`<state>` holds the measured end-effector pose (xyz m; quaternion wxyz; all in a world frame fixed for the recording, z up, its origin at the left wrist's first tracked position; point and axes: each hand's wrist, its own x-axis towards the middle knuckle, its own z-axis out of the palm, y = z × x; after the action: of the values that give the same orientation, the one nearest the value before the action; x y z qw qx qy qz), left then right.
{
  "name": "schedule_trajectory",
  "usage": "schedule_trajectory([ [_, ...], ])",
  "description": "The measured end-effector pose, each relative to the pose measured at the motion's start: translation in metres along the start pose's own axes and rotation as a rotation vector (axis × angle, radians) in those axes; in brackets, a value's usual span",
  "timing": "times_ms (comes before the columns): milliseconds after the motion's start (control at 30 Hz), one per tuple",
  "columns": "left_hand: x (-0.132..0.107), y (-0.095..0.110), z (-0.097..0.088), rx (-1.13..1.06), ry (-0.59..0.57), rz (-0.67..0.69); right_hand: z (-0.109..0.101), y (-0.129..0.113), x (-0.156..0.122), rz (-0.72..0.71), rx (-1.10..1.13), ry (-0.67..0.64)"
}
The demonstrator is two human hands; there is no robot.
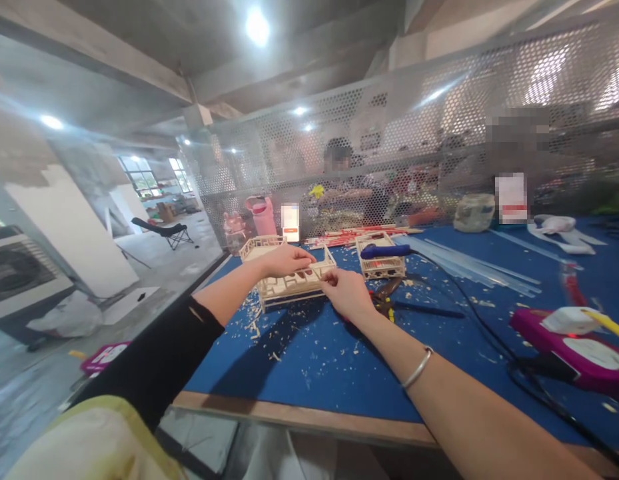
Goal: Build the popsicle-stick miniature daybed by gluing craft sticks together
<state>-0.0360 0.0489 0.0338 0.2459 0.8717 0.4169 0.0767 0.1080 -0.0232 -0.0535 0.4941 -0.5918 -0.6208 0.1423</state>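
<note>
We had the openwork wooden frame (284, 287) on the blue surface (334, 373), between both hands. Left hand (285, 259) reached over its top, fingers slightly bent and close together; we couldn't tell if they gripped a slat. Right hand (350, 293) was at the frame's right end, fingers curled in, thumb near the fingertips (any tiny piece between them was too small for us to make out). Just right, we saw a smaller wooden frame (384, 270), a blue-handled corded tool (386, 251) lying across its top. Pliers lay near the right hand, wood chips all around. Behind: red sticks (344, 237), lit phone (290, 227). Far right: magenta power strip (549, 343).
</note>
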Motion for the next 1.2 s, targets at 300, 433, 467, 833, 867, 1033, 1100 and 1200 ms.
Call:
schedule_trajectory([
  [300, 0.001, 0.003, 0.007, 0.059, 0.072, 0.048, 0.011, -0.007, -0.002, 0.259, 0.141, -0.101],
  [433, 0.002, 0.007, 0.012, 0.017, 0.091, 0.016, 0.016, -0.002, 0.0, 0.264, 0.164, -0.092],
  [467, 0.002, 0.008, 0.013, -0.003, 0.086, 0.008, 0.017, -0.002, 0.0, 0.262, 0.162, -0.088],
  [833, -0.001, 0.016, 0.018, -0.048, 0.118, -0.024, 0.006, -0.001, -0.002, 0.239, -0.034, -0.123],
  [867, -0.001, 0.016, 0.018, -0.047, 0.121, -0.026, 0.005, -0.001, -0.003, 0.234, -0.062, -0.128],
  [1033, 0.0, 0.014, 0.02, -0.052, 0.157, -0.009, 0.005, -0.001, -0.005, 0.233, -0.121, -0.112],
  [1100, 0.0, 0.012, 0.021, -0.051, 0.181, 0.013, 0.006, -0.002, -0.006, 0.219, -0.144, -0.101],
  [1200, 0.0, 0.009, 0.023, -0.041, 0.206, 0.041, 0.006, -0.001, -0.006, 0.211, -0.159, -0.081],
])
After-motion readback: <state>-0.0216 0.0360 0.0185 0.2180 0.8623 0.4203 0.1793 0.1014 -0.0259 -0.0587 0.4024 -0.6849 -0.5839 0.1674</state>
